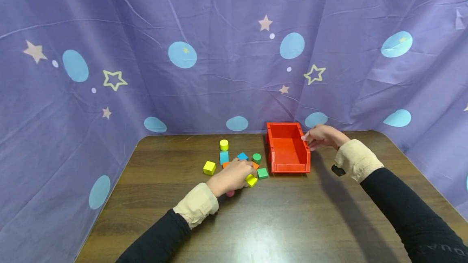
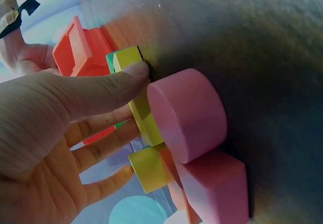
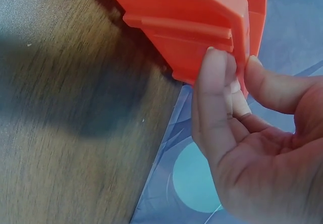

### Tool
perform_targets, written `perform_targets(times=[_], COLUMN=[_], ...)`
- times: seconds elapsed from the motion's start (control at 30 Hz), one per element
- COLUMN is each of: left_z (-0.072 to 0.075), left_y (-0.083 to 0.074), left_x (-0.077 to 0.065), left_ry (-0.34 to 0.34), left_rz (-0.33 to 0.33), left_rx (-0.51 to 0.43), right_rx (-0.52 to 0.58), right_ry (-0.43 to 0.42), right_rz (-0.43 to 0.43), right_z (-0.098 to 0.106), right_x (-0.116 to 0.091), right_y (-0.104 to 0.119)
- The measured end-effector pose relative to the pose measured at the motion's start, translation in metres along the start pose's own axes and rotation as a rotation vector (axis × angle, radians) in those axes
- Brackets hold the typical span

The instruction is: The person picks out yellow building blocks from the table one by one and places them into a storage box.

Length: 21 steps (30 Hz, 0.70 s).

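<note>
My left hand [image 1: 234, 175] is over a group of small coloured blocks on the table. In the left wrist view its thumb and fingers pinch a yellow block [image 2: 146, 120] between them. Right beside the thumb are a pink cylinder [image 2: 189, 115] and a pink block [image 2: 217, 183]. A red open-front bin [image 1: 289, 161] stands to the right of the blocks. My right hand [image 1: 323, 136] grips the bin's right side wall near the back, thumb on one face and fingers on the other, as the right wrist view shows.
Around the left hand lie a yellow cube [image 1: 209, 168], a yellow cylinder [image 1: 224, 145], a light-blue block [image 1: 224, 157], a blue block [image 1: 242, 156], a green cylinder [image 1: 256, 158] and a green block [image 1: 262, 173]. A purple patterned curtain [image 1: 219, 92] hangs behind the wooden table [image 1: 292, 222].
</note>
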<state>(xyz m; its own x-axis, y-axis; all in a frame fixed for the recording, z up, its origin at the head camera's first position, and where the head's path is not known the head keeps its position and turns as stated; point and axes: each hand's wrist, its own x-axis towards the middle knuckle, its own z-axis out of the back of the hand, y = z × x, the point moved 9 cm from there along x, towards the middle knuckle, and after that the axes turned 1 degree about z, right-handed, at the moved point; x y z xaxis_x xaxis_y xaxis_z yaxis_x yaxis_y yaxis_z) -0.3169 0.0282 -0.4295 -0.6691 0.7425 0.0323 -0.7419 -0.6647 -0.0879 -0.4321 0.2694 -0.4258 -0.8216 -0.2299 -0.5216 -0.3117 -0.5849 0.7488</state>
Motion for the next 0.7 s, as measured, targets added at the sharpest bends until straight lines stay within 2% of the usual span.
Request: perform_targets(times=[0.27, 0.7], left_z=[0.0001, 0.0002], left_y=[-0.0023, -0.0021], left_x=[0.0024, 0.0023], left_ry=[-0.002, 0.019], left_rz=[-0.015, 0.010], left_rx=[0.026, -0.034], right_rx=[0.015, 0.003], right_ry=[-0.015, -0.037], right_rz=[-0.035, -0.040], right_z=[-0.0008, -0.0010], right_x=[-0.0003, -0.0006], right_y=[0.0018, 0.0021])
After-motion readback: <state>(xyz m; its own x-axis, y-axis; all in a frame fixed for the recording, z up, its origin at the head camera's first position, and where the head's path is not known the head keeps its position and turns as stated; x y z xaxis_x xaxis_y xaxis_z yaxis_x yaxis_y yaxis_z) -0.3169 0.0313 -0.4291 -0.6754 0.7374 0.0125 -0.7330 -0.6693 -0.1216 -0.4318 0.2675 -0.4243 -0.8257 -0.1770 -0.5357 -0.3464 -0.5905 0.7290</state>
